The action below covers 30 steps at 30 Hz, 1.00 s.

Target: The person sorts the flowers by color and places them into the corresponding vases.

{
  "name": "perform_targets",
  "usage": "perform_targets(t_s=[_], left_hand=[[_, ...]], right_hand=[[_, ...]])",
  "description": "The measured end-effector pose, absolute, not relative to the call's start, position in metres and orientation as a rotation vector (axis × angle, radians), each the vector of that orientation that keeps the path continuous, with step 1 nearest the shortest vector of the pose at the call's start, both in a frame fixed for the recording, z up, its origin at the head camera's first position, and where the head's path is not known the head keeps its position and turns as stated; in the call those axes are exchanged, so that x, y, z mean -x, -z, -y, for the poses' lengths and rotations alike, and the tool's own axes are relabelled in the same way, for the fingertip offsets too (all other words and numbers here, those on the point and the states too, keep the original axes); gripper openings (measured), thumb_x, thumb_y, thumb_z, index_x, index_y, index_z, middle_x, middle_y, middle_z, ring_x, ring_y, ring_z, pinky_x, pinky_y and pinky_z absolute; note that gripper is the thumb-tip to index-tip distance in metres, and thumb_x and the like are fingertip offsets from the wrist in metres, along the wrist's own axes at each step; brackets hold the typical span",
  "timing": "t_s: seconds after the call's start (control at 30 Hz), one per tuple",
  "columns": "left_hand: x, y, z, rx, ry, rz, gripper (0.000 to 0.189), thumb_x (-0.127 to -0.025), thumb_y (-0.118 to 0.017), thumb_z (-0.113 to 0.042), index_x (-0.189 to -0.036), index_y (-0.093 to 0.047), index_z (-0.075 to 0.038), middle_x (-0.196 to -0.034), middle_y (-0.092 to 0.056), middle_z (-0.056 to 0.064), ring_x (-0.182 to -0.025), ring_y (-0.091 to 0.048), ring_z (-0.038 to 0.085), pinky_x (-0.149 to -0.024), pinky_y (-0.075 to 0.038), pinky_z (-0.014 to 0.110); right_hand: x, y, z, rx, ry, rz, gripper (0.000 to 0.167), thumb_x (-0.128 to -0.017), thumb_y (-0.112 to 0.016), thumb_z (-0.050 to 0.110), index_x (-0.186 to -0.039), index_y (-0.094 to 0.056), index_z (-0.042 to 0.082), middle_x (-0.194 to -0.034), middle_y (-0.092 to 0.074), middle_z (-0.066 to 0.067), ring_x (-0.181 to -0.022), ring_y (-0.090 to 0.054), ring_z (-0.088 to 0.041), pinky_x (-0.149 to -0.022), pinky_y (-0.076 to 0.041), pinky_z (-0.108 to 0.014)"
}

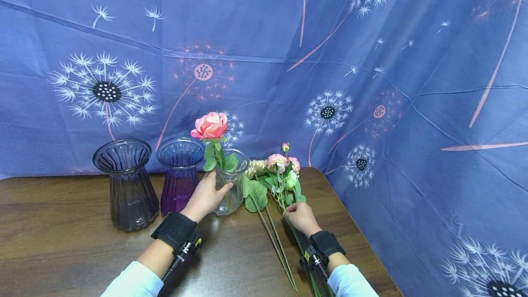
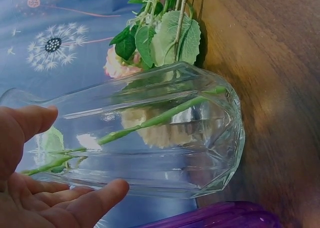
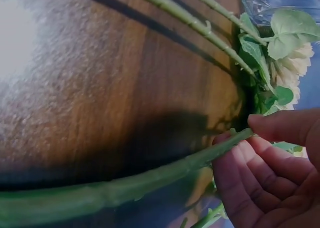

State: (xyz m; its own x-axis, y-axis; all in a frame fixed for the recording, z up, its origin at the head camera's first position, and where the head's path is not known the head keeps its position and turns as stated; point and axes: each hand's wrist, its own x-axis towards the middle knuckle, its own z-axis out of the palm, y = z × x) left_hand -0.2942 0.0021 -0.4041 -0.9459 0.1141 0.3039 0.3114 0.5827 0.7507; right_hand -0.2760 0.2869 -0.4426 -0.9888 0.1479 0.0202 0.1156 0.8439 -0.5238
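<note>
A clear glass vase (image 1: 231,196) stands with a large pink rose (image 1: 209,126) upright in it; its green stem (image 2: 165,117) shows through the glass. At the vase's near left side is my left hand (image 1: 208,196), thumb and fingers spread apart, nothing pinched between them. Whether every fingertip touches the glass is unclear. My right hand (image 1: 303,218) pinches a green stem (image 3: 170,170) between thumb and fingers. This stem belongs to the spray of light-pink flowers (image 1: 277,162) lying on the table's right side.
A grey glass vase (image 1: 132,200) and a purple-blue vase (image 1: 181,182) stand left of the clear one. Cream flowers (image 1: 257,167) with a broad leaf (image 1: 256,195) and long stems lie between my hands. A dandelion-print cloth (image 1: 264,81) hangs behind the wooden table (image 1: 53,223).
</note>
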Motion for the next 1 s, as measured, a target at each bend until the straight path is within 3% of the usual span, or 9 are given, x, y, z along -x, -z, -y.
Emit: perform_targets(t_s=[0.7, 1.0], left_hand=[[0.292, 0.402, -0.002, 0.353, 1.281, 2.582, 0.064, -0.087, -0.065, -0.025, -0.136, -0.038, 0.006, -0.130, -0.049, 0.031, -0.119, -0.050, 0.044, -0.104, -0.040, 0.051], [0.294, 0.402, -0.002, 0.347, 1.283, 2.599, 0.064, -0.088, -0.065, -0.025, -0.137, -0.037, 0.006, -0.133, -0.048, 0.030, -0.122, -0.048, 0.043, -0.106, -0.038, 0.051]], right_hand=[[0.276, 0.435, -0.284, 0.248, -0.766, 2.996, 0.007, -0.080, -0.069, 0.010, -0.076, -0.071, 0.005, -0.074, -0.067, -0.005, -0.068, -0.056, -0.015, -0.060, -0.045, -0.025], [0.273, 0.420, -0.284, 0.233, -0.830, 2.951, 0.011, -0.082, -0.067, 0.013, -0.081, -0.073, 0.003, -0.082, -0.069, -0.008, -0.073, -0.058, -0.017, -0.061, -0.048, -0.027]])
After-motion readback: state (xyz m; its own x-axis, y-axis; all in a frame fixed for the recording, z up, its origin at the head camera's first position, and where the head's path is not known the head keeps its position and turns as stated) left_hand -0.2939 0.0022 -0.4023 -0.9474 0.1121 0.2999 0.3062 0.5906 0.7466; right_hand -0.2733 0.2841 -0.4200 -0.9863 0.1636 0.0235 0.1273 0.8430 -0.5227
